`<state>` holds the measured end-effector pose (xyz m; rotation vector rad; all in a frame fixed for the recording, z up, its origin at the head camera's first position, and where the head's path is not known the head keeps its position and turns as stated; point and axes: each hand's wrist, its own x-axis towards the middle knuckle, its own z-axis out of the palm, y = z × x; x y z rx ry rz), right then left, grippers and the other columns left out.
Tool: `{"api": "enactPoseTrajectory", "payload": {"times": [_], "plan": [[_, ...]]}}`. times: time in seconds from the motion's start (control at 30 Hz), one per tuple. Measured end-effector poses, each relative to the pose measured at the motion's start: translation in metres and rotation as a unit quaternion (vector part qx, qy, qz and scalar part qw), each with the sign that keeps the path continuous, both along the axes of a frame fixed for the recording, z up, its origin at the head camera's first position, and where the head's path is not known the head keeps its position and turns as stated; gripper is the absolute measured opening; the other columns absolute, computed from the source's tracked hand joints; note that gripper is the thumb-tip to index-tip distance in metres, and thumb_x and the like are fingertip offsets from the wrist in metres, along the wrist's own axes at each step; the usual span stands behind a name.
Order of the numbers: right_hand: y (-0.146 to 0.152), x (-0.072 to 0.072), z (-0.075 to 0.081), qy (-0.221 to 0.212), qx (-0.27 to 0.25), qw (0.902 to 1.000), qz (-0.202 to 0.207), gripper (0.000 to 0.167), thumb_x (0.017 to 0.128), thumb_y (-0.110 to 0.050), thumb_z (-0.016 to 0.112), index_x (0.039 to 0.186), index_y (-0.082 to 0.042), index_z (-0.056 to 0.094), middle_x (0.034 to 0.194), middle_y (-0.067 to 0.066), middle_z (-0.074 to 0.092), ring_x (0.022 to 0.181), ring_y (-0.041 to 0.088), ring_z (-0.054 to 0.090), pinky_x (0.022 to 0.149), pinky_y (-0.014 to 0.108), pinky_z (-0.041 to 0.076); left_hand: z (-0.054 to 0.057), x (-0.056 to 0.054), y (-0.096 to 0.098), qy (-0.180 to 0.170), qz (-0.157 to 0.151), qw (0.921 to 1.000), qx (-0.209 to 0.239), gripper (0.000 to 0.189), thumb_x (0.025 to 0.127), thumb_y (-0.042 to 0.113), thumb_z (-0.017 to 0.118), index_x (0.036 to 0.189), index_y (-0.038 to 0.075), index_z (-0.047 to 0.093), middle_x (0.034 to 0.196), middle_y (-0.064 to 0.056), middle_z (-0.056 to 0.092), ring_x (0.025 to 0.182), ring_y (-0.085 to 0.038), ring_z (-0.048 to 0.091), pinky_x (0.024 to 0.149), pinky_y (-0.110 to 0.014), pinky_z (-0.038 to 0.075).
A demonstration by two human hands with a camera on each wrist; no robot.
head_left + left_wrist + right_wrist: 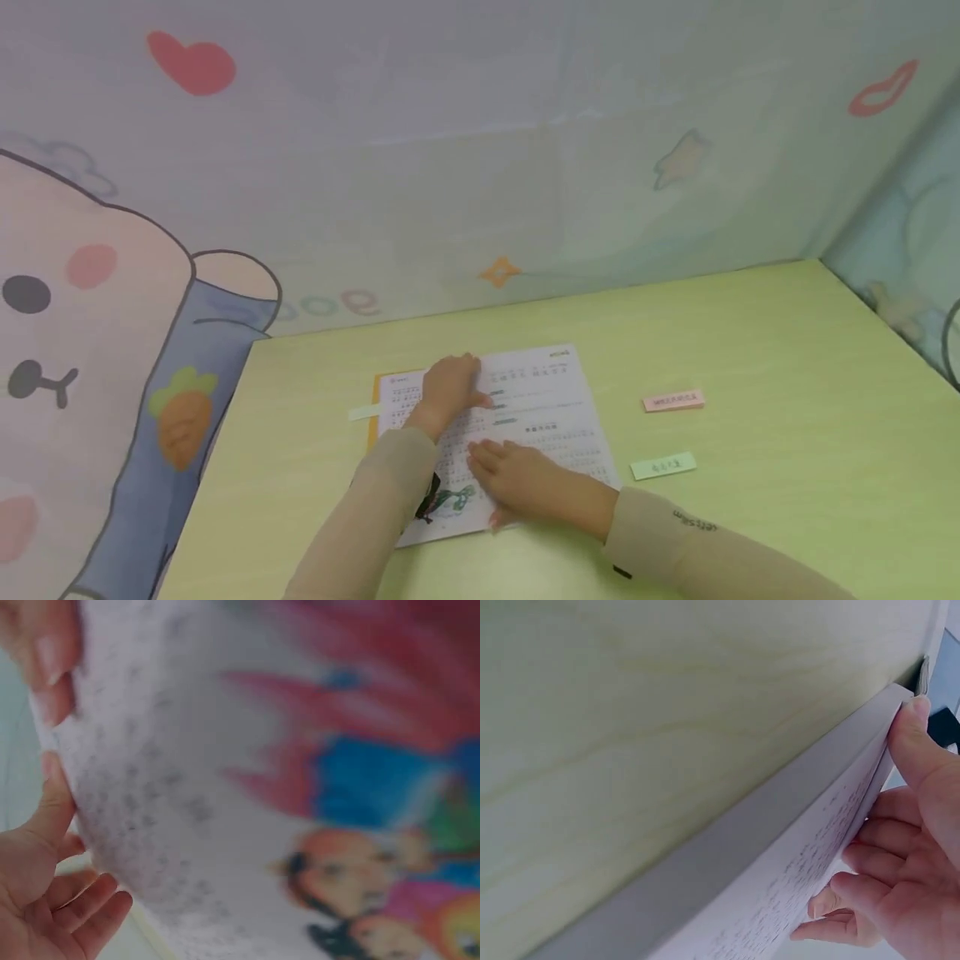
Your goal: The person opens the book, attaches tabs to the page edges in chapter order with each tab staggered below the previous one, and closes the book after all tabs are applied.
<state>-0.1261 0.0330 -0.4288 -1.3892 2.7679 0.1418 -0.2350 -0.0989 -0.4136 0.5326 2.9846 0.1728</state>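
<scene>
An open book (540,433) with printed white pages lies on the table, its orange cover edge (372,429) showing along the left. My left hand (450,387) rests on the upper middle of the pages, thumb out to the right. Lower down, my right hand (525,479) lies across the right page, fingers pointing left and thumb close to the bottom edge. In the right wrist view, the thumb of my right hand (919,855) touches the edge of the book (802,847). The left wrist view shows a blurred page (202,750) with colourful drawn figures, and fingers along its edge.
A pale green paper tab (364,412) sticks out from the book's left side. To the right of the book, a pink paper strip (673,401) and a green paper strip (663,466), both with writing, lie on the yellowish table (787,375). Behind stands a printed curtain (480,167).
</scene>
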Motion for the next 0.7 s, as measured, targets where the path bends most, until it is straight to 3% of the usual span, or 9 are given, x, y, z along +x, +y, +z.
{"api": "enactPoseTrajectory", "payload": {"times": [0.13,0.33,0.47,0.57,0.7], "plan": [[-0.003,-0.001,0.001,0.018,0.003,0.9998,0.003,0.085,0.073,-0.061,0.059,0.133,-0.002,0.048,0.139,0.014,0.044,0.126,0.026,0.045,0.099,0.038,0.043,-0.003,0.0,-0.006,0.007,0.005,0.9999,0.013,0.08,0.066,0.039,0.072,0.135,0.007,0.048,0.141,-0.018,0.041,0.12,-0.039,0.047,0.085,-0.048,0.05],[-0.002,-0.002,0.004,0.018,-0.004,0.9997,0.013,0.084,0.074,-0.061,0.059,0.133,-0.002,0.048,0.139,0.014,0.045,0.126,0.025,0.045,0.099,0.038,0.042,-0.003,0.003,-0.005,0.025,0.013,0.9995,0.015,0.079,0.066,0.04,0.072,0.135,0.007,0.048,0.138,-0.018,0.045,0.12,-0.036,0.047,0.084,-0.05,0.05],[0.004,-0.007,0.007,-0.048,-0.026,0.9984,-0.015,0.089,0.071,-0.061,0.063,0.136,-0.003,0.045,0.143,0.012,0.041,0.13,0.023,0.04,0.104,0.042,0.036,-0.005,0.007,-0.006,0.036,-0.021,0.9985,0.035,0.074,0.071,0.037,0.07,0.132,0.001,0.049,0.135,-0.021,0.045,0.121,-0.037,0.046,0.088,-0.047,0.049],[0.006,-0.014,0.008,-0.103,-0.055,0.9921,-0.046,0.101,0.066,-0.063,0.066,0.14,-0.001,0.038,0.147,0.013,0.032,0.135,0.024,0.032,0.106,0.047,0.03,-0.006,0.007,-0.008,0.052,-0.059,0.9967,0.02,0.069,0.073,0.036,0.068,0.128,-0.002,0.052,0.133,-0.022,0.047,0.119,-0.037,0.048,0.091,-0.042,0.048],[0.003,-0.02,0.009,-0.136,-0.064,0.9867,-0.061,0.11,0.063,-0.066,0.066,0.142,0.002,0.031,0.15,0.017,0.023,0.137,0.028,0.026,0.108,0.046,0.028,-0.006,0.005,-0.012,0.057,-0.086,0.9947,-0.004,0.067,0.074,0.039,0.066,0.125,-0.002,0.054,0.131,-0.021,0.049,0.116,-0.036,0.051,0.091,-0.04,0.048]]}}
